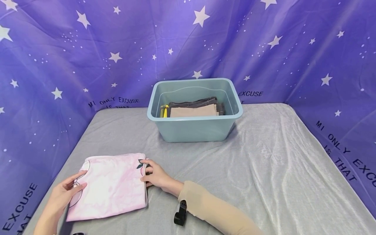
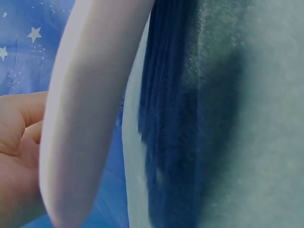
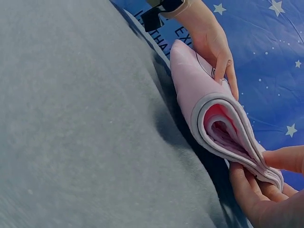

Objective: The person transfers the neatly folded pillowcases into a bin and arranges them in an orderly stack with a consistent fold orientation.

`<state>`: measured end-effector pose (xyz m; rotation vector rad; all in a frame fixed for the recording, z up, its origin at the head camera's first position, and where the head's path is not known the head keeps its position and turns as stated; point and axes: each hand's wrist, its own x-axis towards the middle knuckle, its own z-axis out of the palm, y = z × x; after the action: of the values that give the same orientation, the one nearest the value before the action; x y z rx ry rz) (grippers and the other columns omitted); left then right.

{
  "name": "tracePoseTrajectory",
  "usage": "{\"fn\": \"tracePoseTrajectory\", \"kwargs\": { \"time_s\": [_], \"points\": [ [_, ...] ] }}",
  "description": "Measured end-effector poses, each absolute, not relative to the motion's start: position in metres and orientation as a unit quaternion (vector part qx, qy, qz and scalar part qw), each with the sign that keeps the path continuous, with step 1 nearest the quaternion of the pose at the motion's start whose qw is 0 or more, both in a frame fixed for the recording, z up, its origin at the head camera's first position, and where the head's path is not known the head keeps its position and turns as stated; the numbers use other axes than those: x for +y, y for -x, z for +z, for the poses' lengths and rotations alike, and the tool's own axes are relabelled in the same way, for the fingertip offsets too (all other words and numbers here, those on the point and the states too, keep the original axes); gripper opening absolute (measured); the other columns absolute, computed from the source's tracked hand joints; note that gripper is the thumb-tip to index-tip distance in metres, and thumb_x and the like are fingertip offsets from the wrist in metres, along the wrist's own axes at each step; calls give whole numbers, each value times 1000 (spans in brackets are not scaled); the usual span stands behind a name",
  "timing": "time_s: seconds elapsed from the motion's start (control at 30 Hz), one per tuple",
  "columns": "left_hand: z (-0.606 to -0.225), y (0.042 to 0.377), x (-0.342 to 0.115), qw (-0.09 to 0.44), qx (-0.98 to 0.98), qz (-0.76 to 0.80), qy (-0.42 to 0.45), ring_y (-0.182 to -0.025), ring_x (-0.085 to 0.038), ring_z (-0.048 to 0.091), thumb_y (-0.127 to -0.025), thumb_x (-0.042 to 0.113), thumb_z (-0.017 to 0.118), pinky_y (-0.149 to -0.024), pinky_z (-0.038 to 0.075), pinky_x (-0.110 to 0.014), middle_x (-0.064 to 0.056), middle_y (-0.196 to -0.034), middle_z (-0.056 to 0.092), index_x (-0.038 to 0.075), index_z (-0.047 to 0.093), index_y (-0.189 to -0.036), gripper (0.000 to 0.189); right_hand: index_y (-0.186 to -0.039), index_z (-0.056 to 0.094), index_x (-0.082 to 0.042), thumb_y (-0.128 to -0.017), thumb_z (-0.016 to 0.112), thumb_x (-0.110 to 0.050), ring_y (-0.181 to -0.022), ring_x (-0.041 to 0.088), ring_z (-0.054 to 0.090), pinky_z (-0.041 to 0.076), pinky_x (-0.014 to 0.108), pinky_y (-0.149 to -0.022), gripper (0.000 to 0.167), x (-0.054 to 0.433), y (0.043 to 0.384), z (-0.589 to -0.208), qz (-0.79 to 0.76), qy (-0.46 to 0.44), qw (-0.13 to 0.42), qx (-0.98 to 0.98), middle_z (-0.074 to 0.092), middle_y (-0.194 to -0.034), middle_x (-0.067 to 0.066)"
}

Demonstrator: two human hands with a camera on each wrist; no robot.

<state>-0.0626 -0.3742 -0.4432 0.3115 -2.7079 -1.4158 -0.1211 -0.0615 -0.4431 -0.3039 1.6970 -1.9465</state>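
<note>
A pink folded cloth [image 1: 114,186] with white trim and a dark-leaf print lies at the front left of the grey-covered table. At its left edge my left hand [image 1: 61,192] grips it, thumb on top. My right hand [image 1: 157,176] pinches the right edge, near the leaf print. Seen from the right wrist, the rolled layers of the cloth [image 3: 209,107] show at its end, with a shadow below; the thumb of the right hand [image 3: 270,204] lies on one side, fingers on the other. The left wrist view shows the cloth [image 2: 85,114] close up and blurred.
A blue-grey plastic bin [image 1: 194,130] stands at the back middle of the table. Inside it are folded dark cloth [image 1: 194,103], beige cloth [image 1: 192,112] and something yellow [image 1: 165,112]. A purple star-printed curtain [image 1: 176,39] surrounds the grey table cover [image 1: 273,169].
</note>
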Motion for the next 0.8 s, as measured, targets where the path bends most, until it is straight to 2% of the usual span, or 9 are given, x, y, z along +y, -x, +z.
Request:
{"fn": "tracePoseTrajectory", "kwargs": {
  "time_s": [0.23,0.5,0.63,0.7,0.73,0.8],
  "points": [
    [-435,62,-369,35,-874,-475,-99,-107,19,26,-85,24,60,-84,22,3,34,-111,36,20,46,-130,48,-129,41,-11,-76,57,12,-61,13,56,52,31,-55,59,-58,123,-437,-728,107,265,623,62,-86,8],
    [-426,63,-361,23,-866,-489,-104,-113,15,25,-85,23,59,-85,22,3,31,-116,36,19,45,-131,48,-128,43,-10,-75,57,12,-60,15,56,52,32,-55,59,-52,125,-433,-737,94,264,615,62,-87,10],
    [-421,63,-357,27,-858,-504,-93,-109,15,29,-85,21,60,-81,27,1,33,-113,39,18,46,-130,47,-128,43,-11,-75,57,13,-61,17,57,52,34,-56,60,-47,127,-430,-740,92,263,613,62,-88,12],
    [-421,64,-356,34,-855,-509,-90,-105,9,34,-84,19,61,-75,32,-4,30,-108,42,17,48,-129,47,-129,42,-11,-76,57,12,-62,17,58,52,34,-57,60,-44,128,-428,-739,95,264,612,62,-90,13],
    [-423,65,-357,38,-856,-508,-89,-103,10,34,-84,18,61,-73,32,-3,31,-107,43,16,49,-128,46,-129,42,-11,-76,57,12,-63,17,58,52,35,-57,60,-43,129,-426,-741,95,265,610,62,-91,13],
    [-427,68,-359,32,-854,-511,-94,-106,9,33,-83,19,62,-72,32,-4,27,-113,43,17,48,-129,48,-129,42,-10,-76,56,13,-64,18,58,52,36,-58,60,-40,130,-424,-746,96,265,603,62,-92,15]
  ]
}}
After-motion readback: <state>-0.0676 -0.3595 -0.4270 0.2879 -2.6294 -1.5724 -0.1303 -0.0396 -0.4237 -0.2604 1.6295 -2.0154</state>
